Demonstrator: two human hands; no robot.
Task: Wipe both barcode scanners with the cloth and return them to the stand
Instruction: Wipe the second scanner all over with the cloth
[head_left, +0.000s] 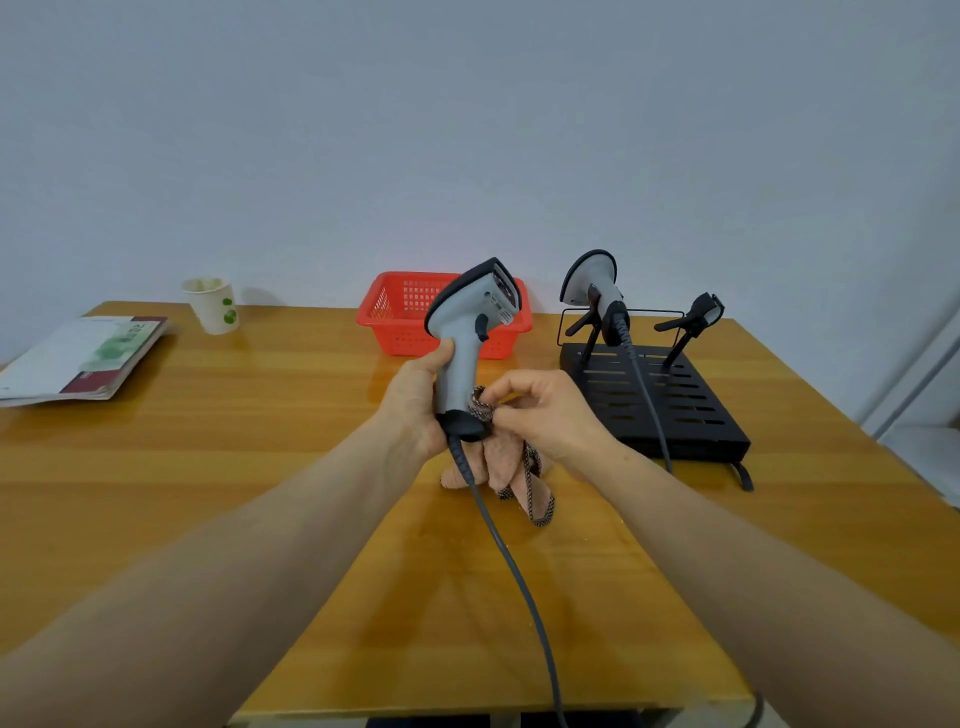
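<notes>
Two grey barcode scanners are in view. The seated scanner (592, 291) rests head-up in the left cradle of the black stand (675, 405). The held scanner (467, 322) is upright in the air just left of the stand, its head tilted toward it. The left hand (415, 400) wraps the grip with the thumb up the near side; its fingers behind are hidden. The right hand (540, 410) pinches a pink cloth (501, 462) against the grip's dark foot, and the cloth hangs down to the bench (260, 467), partly hidden by the wrist. The held scanner's cable (519, 571) runs off the bottom edge. Farther left of the stand are a red basket (400, 317), half covered by the held scanner, a paper cup (213, 306), and a booklet (83, 358) whose print is too blurred to read.
</notes>
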